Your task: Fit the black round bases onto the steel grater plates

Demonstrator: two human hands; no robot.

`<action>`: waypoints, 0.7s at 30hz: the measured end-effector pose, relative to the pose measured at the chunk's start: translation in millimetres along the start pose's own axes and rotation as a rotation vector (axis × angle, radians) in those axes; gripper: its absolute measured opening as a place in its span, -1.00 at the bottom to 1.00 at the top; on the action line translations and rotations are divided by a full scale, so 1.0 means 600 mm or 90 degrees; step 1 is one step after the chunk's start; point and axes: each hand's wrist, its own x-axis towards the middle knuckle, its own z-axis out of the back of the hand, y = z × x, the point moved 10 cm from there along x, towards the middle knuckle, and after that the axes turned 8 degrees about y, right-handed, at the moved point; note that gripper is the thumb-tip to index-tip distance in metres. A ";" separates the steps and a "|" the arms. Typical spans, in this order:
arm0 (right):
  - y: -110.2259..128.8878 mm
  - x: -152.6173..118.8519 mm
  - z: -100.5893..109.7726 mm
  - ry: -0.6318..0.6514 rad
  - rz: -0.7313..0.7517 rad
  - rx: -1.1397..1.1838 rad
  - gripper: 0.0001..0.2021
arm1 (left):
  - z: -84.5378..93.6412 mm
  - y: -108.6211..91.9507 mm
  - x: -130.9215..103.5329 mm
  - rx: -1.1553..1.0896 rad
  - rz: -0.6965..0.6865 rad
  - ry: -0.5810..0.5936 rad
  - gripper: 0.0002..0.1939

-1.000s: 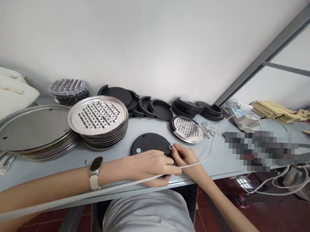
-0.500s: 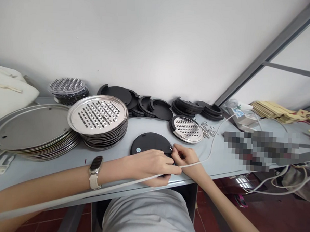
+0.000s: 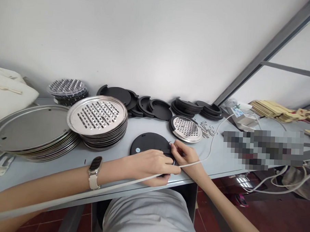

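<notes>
A black round disc [image 3: 150,141] with a pale blue dot lies on the table in front of me. My left hand [image 3: 152,166] rests over its near side, fingers curled round the edge. At the disc's right edge, my right hand [image 3: 185,155] pinches a small metal hook [image 3: 170,143] between thumb and forefinger. Its lower part is hidden by the fingers. Behind my right hand lies a round grater plate [image 3: 187,128] in a black holder, and several loose metal hooks [image 3: 207,129] are scattered to its right.
Stacked round metal trays [image 3: 33,127] and slotted grater plates [image 3: 98,115] stand on the left. Black round holders [image 3: 160,109] line the wall. A white cord [image 3: 210,149] crosses over my arms. Wooden pieces [image 3: 270,110] lie at the far right.
The small hook in my right fingers has shifted slightly up and left at the disc's edge. My left hand keeps its place on the disc.
</notes>
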 end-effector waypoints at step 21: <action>-0.002 0.002 -0.010 0.037 0.007 -0.010 -0.78 | 0.009 0.000 0.003 -0.029 0.004 0.004 -0.93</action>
